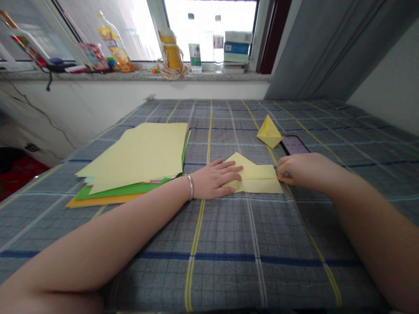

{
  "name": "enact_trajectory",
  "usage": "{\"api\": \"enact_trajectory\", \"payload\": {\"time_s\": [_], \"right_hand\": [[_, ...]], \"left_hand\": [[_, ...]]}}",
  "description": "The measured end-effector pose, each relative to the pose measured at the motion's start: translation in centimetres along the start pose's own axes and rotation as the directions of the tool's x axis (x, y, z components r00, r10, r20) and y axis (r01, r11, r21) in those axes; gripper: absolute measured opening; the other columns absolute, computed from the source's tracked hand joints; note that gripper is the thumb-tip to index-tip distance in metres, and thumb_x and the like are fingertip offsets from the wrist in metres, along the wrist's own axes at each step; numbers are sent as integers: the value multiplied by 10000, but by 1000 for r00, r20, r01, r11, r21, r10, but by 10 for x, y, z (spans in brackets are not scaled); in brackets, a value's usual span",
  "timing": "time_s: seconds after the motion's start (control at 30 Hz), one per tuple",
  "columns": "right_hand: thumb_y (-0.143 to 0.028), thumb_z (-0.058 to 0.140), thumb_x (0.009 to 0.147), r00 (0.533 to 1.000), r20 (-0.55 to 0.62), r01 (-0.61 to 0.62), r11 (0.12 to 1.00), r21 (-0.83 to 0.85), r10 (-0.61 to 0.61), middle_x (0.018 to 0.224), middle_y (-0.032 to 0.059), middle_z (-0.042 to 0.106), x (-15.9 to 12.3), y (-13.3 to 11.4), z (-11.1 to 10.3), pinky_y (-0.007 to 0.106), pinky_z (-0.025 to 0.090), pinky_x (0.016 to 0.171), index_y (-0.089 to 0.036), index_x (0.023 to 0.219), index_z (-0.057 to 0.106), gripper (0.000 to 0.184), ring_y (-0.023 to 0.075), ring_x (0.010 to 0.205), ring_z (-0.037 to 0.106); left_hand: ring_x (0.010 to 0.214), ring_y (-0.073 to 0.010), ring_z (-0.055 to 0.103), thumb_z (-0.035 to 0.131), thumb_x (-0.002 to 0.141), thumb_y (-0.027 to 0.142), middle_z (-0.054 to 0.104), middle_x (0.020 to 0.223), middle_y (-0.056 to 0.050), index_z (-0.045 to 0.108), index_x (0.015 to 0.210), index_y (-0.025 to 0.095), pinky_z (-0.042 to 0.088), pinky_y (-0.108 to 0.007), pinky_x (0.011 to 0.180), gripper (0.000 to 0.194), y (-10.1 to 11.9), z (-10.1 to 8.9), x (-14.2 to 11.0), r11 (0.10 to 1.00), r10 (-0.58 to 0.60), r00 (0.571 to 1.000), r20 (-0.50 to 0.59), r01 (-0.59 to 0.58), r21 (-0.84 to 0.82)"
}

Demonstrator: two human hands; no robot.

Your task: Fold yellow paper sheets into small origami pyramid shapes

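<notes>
A pale yellow sheet of paper [258,172], folded with a pointed top and a crease running across it, lies on the checked cloth. My left hand [218,178], a silver bangle at its wrist, rests flat on the paper's left part with the fingers spread. At the opposite end, my right hand [296,170] is closed in a pinch at the paper's right edge; the fingertips are partly hidden. Beyond the sheet stands a small folded yellow paper shape [269,132], pointed at the top. It touches or nearly touches a phone [294,145] partly covered by my right hand.
To the left lies a stack of coloured paper [140,152], yellow on top with green and orange below. The checked tablecloth [222,270] covers the surface. On the windowsill are a yellow cup [172,54], a juice bottle [114,41], clear bottles and boxes [236,50].
</notes>
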State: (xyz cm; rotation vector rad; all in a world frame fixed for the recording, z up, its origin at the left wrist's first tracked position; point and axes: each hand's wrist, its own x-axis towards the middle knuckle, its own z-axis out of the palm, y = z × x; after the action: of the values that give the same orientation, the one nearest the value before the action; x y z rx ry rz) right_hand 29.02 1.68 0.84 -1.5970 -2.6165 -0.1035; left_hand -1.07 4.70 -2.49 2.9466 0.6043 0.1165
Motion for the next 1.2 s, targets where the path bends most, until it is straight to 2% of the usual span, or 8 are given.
{"api": "enact_trajectory", "payload": {"time_s": [0.1,0.17,0.23,0.27,0.33,0.43,0.77,1.2], "right_hand": [[-252,566,761,990,100,-86,991,-98,96,730,24,677,7,5,1,281,315,500,-231,622,641,159,172,629,578],[-277,523,807,994,29,-101,995,-25,102,817,38,687,14,5,8,308,420,599,-231,735,659,161,199,740,614],[-315,486,857,988,-114,-90,989,113,103,977,76,690,23,0,19,359,478,803,-205,905,672,221,229,930,622],[-341,477,876,985,-150,-55,982,183,83,1097,95,670,26,-4,26,372,467,895,-189,1041,655,286,235,1036,600],[-368,441,909,992,-128,40,973,227,-11,1308,117,579,31,-15,38,406,403,1027,-166,1272,559,432,248,1218,510],[-399,405,930,996,-81,40,983,182,-25,1428,132,476,34,-28,49,466,360,1074,-168,1420,426,542,279,1311,427],[-429,431,911,999,-42,23,987,159,-17,1450,126,455,35,-23,53,454,355,1090,-165,1449,375,602,271,1326,416],[-404,489,881,999,-51,22,979,201,-12,1433,148,473,34,-23,49,456,361,1089,-134,1431,400,620,274,1310,439]], "left_hand": [[1439,-273,231,393,970,415,304,1544,-49,466,1282,245,157,-505,1163,364,0,-1,0,1000,0,1000,5,0,-2],[1441,-277,221,388,970,426,293,1549,-49,460,1289,240,153,-508,1164,376,1,-1,0,1000,-2,1000,19,1,4],[1445,-278,208,374,973,442,279,1555,-45,454,1298,236,147,-510,1166,392,1,-2,1,1000,-6,999,34,6,13],[1446,-279,202,366,975,448,272,1558,-42,450,1303,236,144,-512,1167,399,1,-2,1,1000,-9,999,40,8,18],[1448,-278,195,355,978,455,264,1561,-36,442,1312,235,138,-516,1169,410,2,-2,1,1000,-13,999,47,11,27],[1450,-266,192,344,986,418,263,1561,-27,442,1310,238,139,-515,1168,384,3,-4,1,999,-22,998,58,20,34],[1437,-265,228,347,949,245,298,1547,8,456,1306,245,172,-527,1155,373,4,-14,-10,991,-39,996,81,28,132],[1304,-253,451,419,923,275,492,1428,-5,568,1214,268,308,-506,1089,327,17,-42,-24,963,-193,973,129,162,216]]}}
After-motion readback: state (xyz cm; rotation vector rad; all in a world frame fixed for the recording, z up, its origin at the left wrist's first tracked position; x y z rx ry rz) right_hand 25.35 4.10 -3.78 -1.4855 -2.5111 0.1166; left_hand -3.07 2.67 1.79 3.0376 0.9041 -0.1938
